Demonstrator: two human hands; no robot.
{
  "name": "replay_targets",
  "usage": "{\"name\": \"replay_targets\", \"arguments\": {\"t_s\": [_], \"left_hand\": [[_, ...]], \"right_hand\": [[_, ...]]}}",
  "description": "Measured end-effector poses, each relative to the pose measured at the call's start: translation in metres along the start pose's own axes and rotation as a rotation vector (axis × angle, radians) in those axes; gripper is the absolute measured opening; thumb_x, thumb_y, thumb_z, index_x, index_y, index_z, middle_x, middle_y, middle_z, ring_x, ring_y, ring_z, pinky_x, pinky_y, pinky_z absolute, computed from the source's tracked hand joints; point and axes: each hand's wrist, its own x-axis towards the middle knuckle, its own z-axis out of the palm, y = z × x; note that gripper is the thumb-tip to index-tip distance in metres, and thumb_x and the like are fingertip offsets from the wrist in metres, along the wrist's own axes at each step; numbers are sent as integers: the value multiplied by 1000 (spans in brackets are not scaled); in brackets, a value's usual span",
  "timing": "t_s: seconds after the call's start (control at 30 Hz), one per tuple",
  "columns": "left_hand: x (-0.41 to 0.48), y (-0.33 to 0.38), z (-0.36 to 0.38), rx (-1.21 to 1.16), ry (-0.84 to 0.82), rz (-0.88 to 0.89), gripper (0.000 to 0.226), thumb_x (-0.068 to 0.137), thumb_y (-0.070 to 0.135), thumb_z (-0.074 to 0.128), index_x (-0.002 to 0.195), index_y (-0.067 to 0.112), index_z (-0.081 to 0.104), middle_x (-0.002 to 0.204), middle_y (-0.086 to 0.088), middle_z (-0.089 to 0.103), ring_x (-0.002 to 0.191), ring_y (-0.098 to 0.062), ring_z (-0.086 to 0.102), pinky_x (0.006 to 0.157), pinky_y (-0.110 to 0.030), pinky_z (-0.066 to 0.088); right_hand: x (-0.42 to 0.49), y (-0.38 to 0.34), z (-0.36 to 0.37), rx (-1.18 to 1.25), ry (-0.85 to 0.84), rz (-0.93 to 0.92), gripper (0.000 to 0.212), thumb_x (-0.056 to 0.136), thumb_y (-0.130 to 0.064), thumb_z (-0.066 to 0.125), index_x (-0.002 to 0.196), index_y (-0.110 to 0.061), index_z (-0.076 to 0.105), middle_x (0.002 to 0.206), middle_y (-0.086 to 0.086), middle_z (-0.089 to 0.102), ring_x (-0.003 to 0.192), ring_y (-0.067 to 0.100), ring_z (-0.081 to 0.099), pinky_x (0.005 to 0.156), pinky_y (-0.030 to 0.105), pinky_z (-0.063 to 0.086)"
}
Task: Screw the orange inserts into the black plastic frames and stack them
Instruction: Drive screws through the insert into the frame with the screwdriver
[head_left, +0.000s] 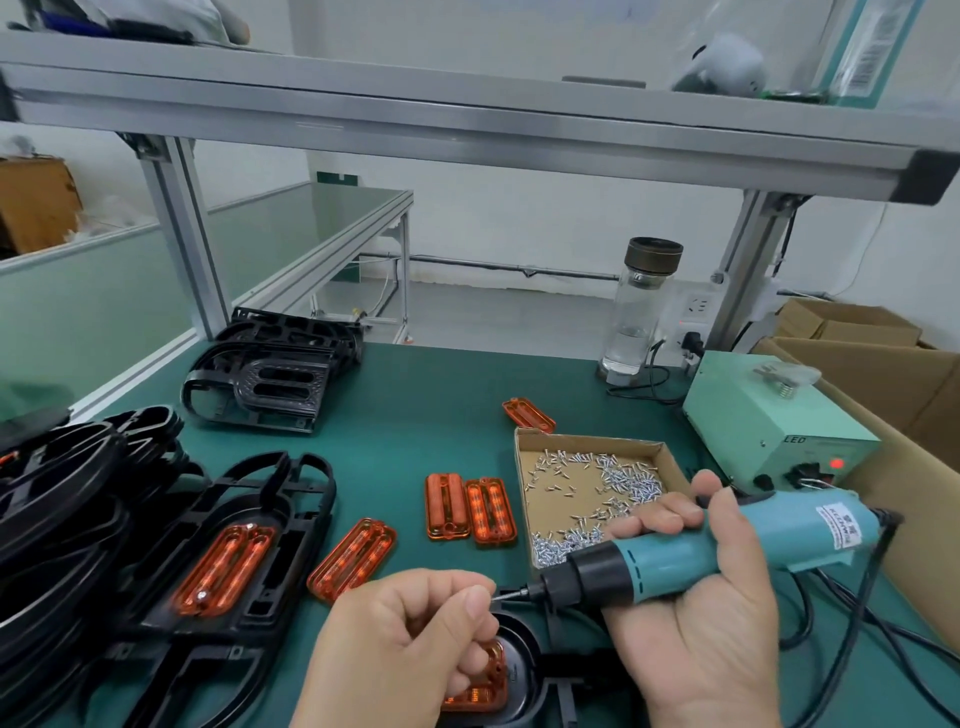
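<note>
My right hand (696, 587) grips a teal electric screwdriver (727, 545), its bit pointing left. My left hand (405, 639) pinches a small screw (500, 596) against the bit's tip. Below both hands lies a black plastic frame (540, 670) with an orange insert (483, 686) seated in it, mostly hidden by my left hand. To the left, another black frame (270, 561) with an orange insert (226, 569) tops a stack. Loose orange inserts (470, 506) lie on the green mat, one (353, 558) nearer me and one (529, 414) farther back.
A cardboard tray of several screws (592, 483) sits beside my right hand. Black frames without inserts are stacked at the back left (270, 379) and far left (62, 493). A green power box (774, 431), a glass bottle (639, 306), cables and cardboard boxes (883, 364) fill the right.
</note>
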Motion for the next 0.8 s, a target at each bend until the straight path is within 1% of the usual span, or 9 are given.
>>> {"name": "replay_targets", "arguments": {"t_s": [0.07, 0.13, 0.2, 0.23, 0.3, 0.37, 0.6, 0.7, 0.8], "left_hand": [[0, 1, 0, 3, -9, -11, 26, 81, 6, 68, 65, 26, 76, 62, -7, 70, 43, -8, 59, 42, -16, 46], [1, 0, -1, 8, 1, -16, 23, 80, 6, 68, 62, 18, 76, 60, -7, 70, 42, -8, 57, 41, -16, 45], [1, 0, -1, 13, -9, -28, 24, 81, 7, 68, 62, 19, 76, 61, -7, 70, 43, -8, 58, 42, -16, 46], [1, 0, -1, 10, -22, -37, 24, 81, 7, 68, 63, 21, 76, 62, -7, 70, 45, -9, 59, 43, -17, 46], [1, 1, -1, 4, -40, -48, 25, 82, 7, 67, 64, 22, 76, 63, -8, 71, 47, -10, 60, 44, -17, 46], [1, 1, -1, -3, -44, -51, 23, 82, 7, 67, 64, 19, 76, 63, -8, 70, 47, -11, 60, 43, -17, 46], [0, 2, 1, 2, -55, -39, 22, 82, 7, 67, 64, 15, 76, 60, -8, 69, 44, -9, 58, 42, -17, 45], [0, 1, 1, -3, -51, -34, 22, 82, 10, 66, 64, 19, 76, 58, -8, 68, 43, -9, 57, 41, -17, 44], [0, 0, 3, 10, -56, -26, 23, 83, 14, 66, 61, 16, 74, 53, -7, 66, 40, -8, 53, 40, -16, 42]], "right_hand": [[-1, 0, 1, -12, -7, -1, 57, 29, -20, 98, 80, -23, 72, 65, -10, 52, 52, 6, 54, 54, 25, 52], [-2, -1, 2, -9, -18, -2, 40, 46, -21, 91, 81, -24, 71, 65, -11, 50, 51, 5, 53, 54, 24, 52], [-4, -1, 2, -15, -13, -10, 27, 57, -24, 81, 81, -24, 69, 65, -11, 49, 50, 4, 51, 53, 23, 52], [-3, -1, 2, -14, -26, -9, 31, 54, -23, 85, 81, -25, 69, 65, -11, 49, 50, 4, 51, 53, 23, 52], [-3, -1, 2, -17, -47, -9, 50, 37, -21, 95, 81, -24, 71, 64, -11, 50, 51, 4, 52, 54, 23, 52], [-3, -2, 2, -19, -48, -15, 58, 30, -23, 98, 81, -24, 70, 64, -11, 50, 51, 4, 52, 55, 23, 52], [-3, -2, 0, -33, -67, -27, 57, 32, -23, 98, 82, -24, 71, 65, -11, 50, 51, 4, 52, 56, 24, 52], [-3, 0, 0, -50, -72, -34, 55, 34, -24, 98, 82, -24, 70, 65, -11, 50, 51, 4, 52, 56, 24, 52], [-4, 1, 1, -66, -84, -45, 55, 35, -26, 97, 83, -26, 70, 65, -12, 50, 52, 3, 51, 57, 23, 51]]}}
